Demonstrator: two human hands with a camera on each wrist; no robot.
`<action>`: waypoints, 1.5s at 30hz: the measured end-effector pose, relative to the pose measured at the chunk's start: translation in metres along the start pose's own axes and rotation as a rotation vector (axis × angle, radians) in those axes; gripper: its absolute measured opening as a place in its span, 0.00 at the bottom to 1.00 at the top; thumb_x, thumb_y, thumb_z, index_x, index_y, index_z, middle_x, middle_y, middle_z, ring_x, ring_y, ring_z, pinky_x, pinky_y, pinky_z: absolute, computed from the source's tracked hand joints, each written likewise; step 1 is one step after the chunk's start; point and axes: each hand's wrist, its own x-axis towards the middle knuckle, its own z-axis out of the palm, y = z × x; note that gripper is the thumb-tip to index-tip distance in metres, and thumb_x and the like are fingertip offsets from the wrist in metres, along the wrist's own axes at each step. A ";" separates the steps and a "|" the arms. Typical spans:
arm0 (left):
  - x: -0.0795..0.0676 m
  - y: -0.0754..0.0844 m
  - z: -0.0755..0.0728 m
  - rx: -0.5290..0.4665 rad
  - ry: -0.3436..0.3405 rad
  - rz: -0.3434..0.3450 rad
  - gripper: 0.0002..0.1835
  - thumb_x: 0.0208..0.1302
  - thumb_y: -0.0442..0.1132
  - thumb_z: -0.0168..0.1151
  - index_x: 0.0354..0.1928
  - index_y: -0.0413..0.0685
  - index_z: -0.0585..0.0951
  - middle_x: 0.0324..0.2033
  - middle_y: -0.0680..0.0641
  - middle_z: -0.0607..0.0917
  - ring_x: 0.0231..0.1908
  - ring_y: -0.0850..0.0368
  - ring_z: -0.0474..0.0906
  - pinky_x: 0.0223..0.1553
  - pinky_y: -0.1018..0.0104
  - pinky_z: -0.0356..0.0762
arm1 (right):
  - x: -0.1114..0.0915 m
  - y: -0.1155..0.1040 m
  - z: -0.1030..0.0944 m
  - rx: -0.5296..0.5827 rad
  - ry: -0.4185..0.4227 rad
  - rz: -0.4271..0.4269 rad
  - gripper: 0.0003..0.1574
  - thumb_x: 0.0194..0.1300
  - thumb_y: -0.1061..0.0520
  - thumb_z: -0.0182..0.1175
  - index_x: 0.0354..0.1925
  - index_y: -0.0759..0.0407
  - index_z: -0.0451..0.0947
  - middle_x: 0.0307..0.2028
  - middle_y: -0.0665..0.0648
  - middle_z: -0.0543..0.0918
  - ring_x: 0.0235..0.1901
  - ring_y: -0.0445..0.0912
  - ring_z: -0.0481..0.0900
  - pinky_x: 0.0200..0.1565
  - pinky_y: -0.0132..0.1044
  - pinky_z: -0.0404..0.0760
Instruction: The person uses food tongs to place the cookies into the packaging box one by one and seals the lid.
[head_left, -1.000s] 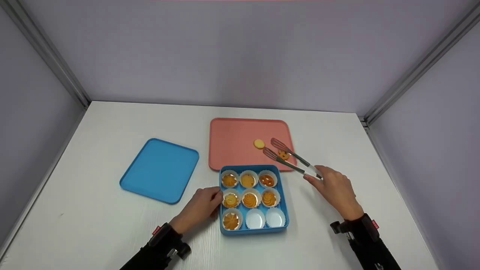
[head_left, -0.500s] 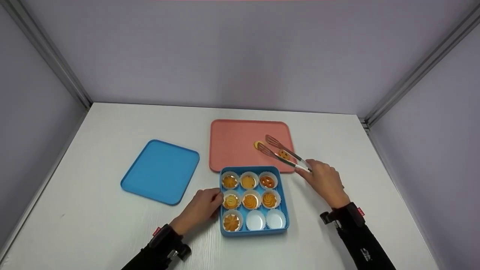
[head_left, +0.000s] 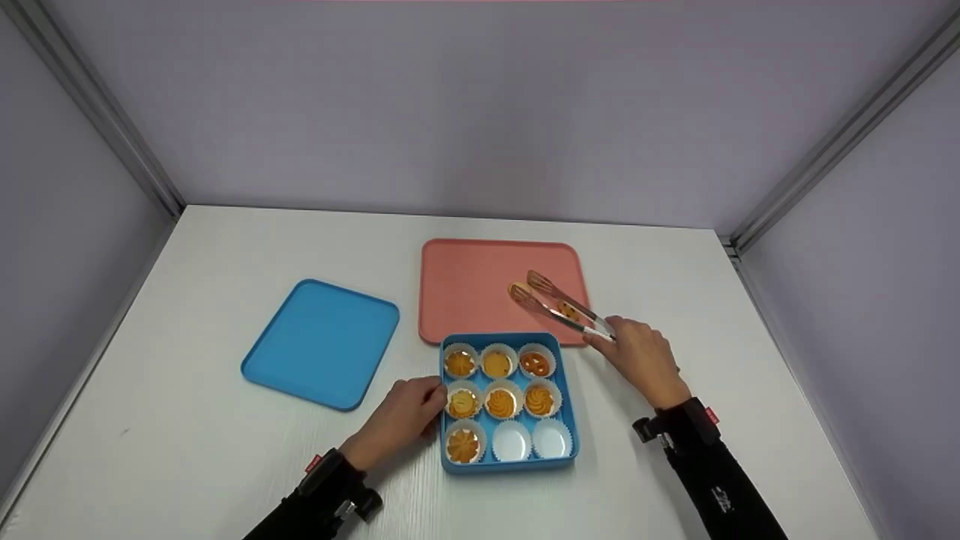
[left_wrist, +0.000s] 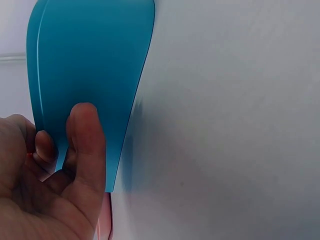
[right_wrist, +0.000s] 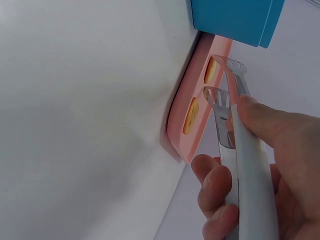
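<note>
At the left side of a blue box (head_left: 510, 464), my left hand (head_left: 396, 415) grips the wall at the rim; the left wrist view shows a finger along the outer wall (left_wrist: 90, 60). White paper cups fill the box. Several hold golden cookies (head_left: 500, 403), and two front cups (head_left: 511, 440) hold nothing. My right hand (head_left: 637, 356) holds white-handled tongs (right_wrist: 255, 175), their slotted tips apart over a pink tray (head_left: 465, 292). One tip partly covers a round yellow cookie (head_left: 515, 287). A second cookie (head_left: 568, 309) lies under the tongs' arms, partly hidden.
A flat blue lid or tray (head_left: 321, 343) lies on the white table (head_left: 187, 450) to the left. The pink tray sits right behind the box. Grey panels (head_left: 480, 112) close in the back and both sides.
My right hand has moved left with the tongs, bringing their tips from beside the yellow cookie to over it. My left hand and the box have stayed in place.
</note>
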 end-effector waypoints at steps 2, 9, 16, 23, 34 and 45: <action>0.000 0.000 0.000 -0.002 0.001 0.002 0.15 0.73 0.38 0.47 0.25 0.49 0.74 0.16 0.50 0.77 0.16 0.57 0.75 0.17 0.65 0.73 | 0.000 -0.001 0.000 -0.003 -0.002 0.004 0.36 0.62 0.38 0.63 0.50 0.68 0.80 0.38 0.65 0.85 0.31 0.53 0.82 0.31 0.50 0.80; 0.000 0.000 0.000 0.010 -0.001 0.007 0.15 0.73 0.40 0.47 0.26 0.49 0.75 0.17 0.51 0.77 0.16 0.58 0.75 0.18 0.66 0.73 | 0.000 -0.002 0.001 0.001 0.003 -0.001 0.35 0.62 0.39 0.63 0.51 0.68 0.80 0.40 0.66 0.85 0.32 0.54 0.83 0.32 0.51 0.81; 0.000 0.003 0.000 0.012 -0.003 -0.006 0.15 0.73 0.39 0.48 0.26 0.49 0.75 0.16 0.50 0.77 0.16 0.56 0.76 0.17 0.65 0.73 | -0.001 -0.002 0.001 -0.025 0.011 -0.015 0.34 0.63 0.39 0.63 0.49 0.68 0.80 0.39 0.66 0.85 0.33 0.57 0.83 0.33 0.53 0.81; 0.000 0.006 -0.001 0.018 -0.004 -0.008 0.15 0.73 0.36 0.47 0.25 0.48 0.74 0.16 0.48 0.77 0.16 0.55 0.75 0.17 0.66 0.72 | -0.001 -0.001 0.002 -0.030 0.031 -0.019 0.32 0.62 0.39 0.63 0.48 0.66 0.81 0.36 0.64 0.85 0.30 0.54 0.83 0.30 0.50 0.81; 0.000 0.005 -0.002 0.021 -0.006 -0.016 0.15 0.73 0.35 0.47 0.26 0.48 0.74 0.16 0.48 0.77 0.16 0.55 0.75 0.18 0.65 0.72 | -0.004 0.002 0.003 -0.015 0.056 -0.042 0.32 0.62 0.40 0.64 0.46 0.67 0.81 0.33 0.63 0.85 0.27 0.52 0.81 0.27 0.49 0.80; 0.001 0.002 -0.003 0.006 -0.027 -0.032 0.14 0.74 0.37 0.47 0.27 0.49 0.75 0.17 0.51 0.77 0.16 0.58 0.76 0.19 0.64 0.75 | -0.006 0.005 0.003 -0.005 0.075 -0.056 0.30 0.61 0.41 0.65 0.45 0.67 0.82 0.31 0.61 0.85 0.24 0.50 0.80 0.24 0.48 0.78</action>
